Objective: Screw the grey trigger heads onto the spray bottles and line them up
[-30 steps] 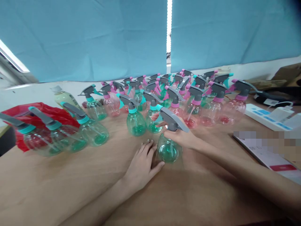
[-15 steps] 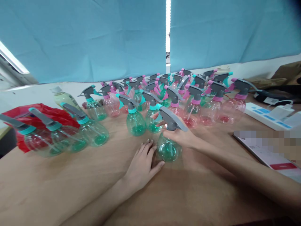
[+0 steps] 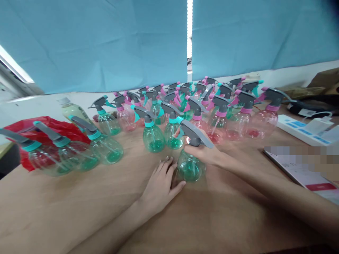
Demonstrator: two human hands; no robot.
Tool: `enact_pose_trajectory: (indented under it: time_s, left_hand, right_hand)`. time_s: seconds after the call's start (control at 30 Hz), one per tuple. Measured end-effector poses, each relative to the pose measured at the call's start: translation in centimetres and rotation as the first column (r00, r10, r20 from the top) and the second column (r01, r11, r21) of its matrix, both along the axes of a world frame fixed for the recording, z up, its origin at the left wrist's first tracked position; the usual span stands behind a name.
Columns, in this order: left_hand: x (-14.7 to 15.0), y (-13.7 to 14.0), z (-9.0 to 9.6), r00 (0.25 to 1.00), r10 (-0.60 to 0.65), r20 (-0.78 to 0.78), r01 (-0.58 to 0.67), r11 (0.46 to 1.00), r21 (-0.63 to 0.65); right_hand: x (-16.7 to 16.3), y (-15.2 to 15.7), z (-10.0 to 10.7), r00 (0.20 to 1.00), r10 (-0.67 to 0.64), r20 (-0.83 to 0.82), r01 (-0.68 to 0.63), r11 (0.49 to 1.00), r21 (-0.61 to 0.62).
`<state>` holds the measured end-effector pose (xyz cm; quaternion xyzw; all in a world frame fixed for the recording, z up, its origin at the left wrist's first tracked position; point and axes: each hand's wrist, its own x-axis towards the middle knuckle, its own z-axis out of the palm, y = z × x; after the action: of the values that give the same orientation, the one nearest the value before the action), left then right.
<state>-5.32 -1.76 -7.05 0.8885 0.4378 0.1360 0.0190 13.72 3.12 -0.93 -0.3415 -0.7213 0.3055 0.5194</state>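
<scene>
A clear green spray bottle (image 3: pixel 191 167) with a grey and turquoise spray head stands upright on the wooden table (image 3: pixel 212 218). My right hand (image 3: pixel 202 150) is closed around its neck, just under the head, with a finger by the turquoise trigger; the other fingers are partly hidden. To the left of this bottle my left hand (image 3: pixel 161 181) lies palm down, fingers stretched out and thumb near the base. Two more green spray bottles (image 3: pixel 153 139) stand just beyond my hands. Behind them crowd several pink spray bottles (image 3: pixel 235 125) mixed with green ones.
Several green spray bottles (image 3: pixel 108 150) stand at the left, before a red plastic bag (image 3: pixel 50 125) and a bottle of pale drink (image 3: pixel 70 109). At the right are a white power strip (image 3: pixel 293 128) with plugs and a phone-like device (image 3: pixel 293 171). Blue curtains (image 3: pixel 106 42) hang behind.
The fingers of my right hand have drawn in a little near the trigger. The bottle and my left hand stay almost where they were.
</scene>
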Motion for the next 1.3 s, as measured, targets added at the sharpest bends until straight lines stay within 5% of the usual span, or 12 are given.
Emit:
enact_pose_trajectory:
  time_s: [1.3]
  left_hand:
    - [0.0, 0.0, 0.2, 0.999, -0.007, 0.034, 0.008, 1.000, -0.026]
  right_hand:
    - [0.0, 0.4, -0.9, 0.989, 0.138, -0.061, -0.138, 0.990, -0.008]
